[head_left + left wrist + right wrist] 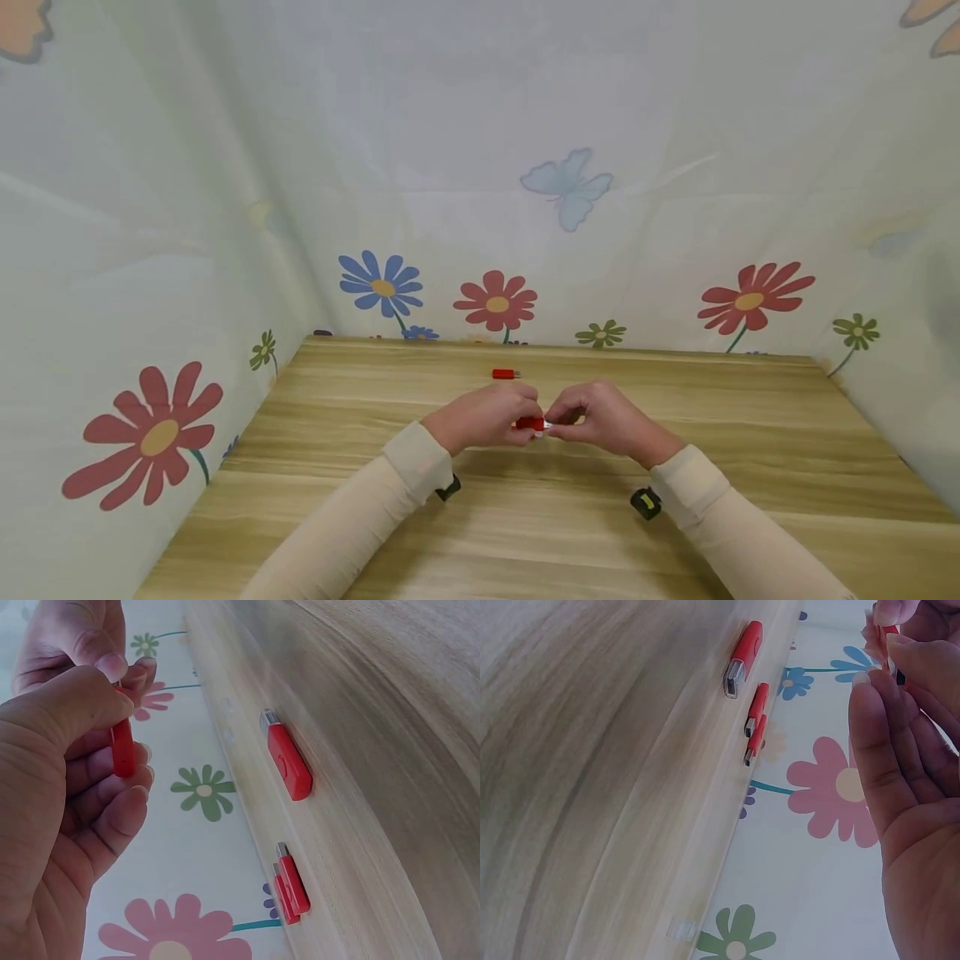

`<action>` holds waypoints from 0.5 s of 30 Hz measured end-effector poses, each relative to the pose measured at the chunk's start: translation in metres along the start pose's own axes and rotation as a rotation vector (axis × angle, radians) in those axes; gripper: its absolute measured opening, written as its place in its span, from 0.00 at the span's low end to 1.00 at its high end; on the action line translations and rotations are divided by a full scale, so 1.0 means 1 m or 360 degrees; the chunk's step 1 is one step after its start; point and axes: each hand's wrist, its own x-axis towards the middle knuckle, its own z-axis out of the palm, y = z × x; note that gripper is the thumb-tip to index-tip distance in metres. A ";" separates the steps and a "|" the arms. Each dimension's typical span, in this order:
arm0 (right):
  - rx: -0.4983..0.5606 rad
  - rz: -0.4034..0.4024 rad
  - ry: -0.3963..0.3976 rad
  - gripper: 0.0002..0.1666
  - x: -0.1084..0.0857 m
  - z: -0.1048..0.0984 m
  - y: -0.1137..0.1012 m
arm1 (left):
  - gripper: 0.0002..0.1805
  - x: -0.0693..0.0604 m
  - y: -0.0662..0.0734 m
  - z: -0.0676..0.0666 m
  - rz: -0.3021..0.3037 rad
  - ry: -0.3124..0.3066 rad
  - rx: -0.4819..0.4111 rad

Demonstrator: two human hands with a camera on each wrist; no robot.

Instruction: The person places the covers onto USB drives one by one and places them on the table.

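Observation:
My left hand [491,415] grips a red USB flash drive [122,742] above the wooden table, its body between thumb and fingers. From the other side, my right hand [611,421] pinches the drive's pale end between thumb and forefinger. Whether a clear cap covers that end is hidden by the fingertips. On the table below lies a second red USB flash drive [746,652] with a clear cap over its metal plug. Farther back, two more red drives [294,883] lie side by side, their metal plugs bare.
A small clear piece [681,928] lies on the table near its far edge. The wooden table [360,392] meets a pale cloth wall [450,108] printed with flowers and a butterfly at the back and sides. A dark wrist device [647,502] hangs below the right cuff.

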 end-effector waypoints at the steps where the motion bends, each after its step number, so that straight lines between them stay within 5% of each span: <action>1: 0.0008 -0.0010 0.0009 0.08 0.001 0.001 0.001 | 0.09 -0.001 -0.001 0.000 -0.0010 -0.0004 0.0002; 15: -0.0062 0.0145 0.0043 0.10 0.006 0.000 -0.004 | 0.12 -0.001 -0.005 -0.001 -0.0046 0.0049 0.0049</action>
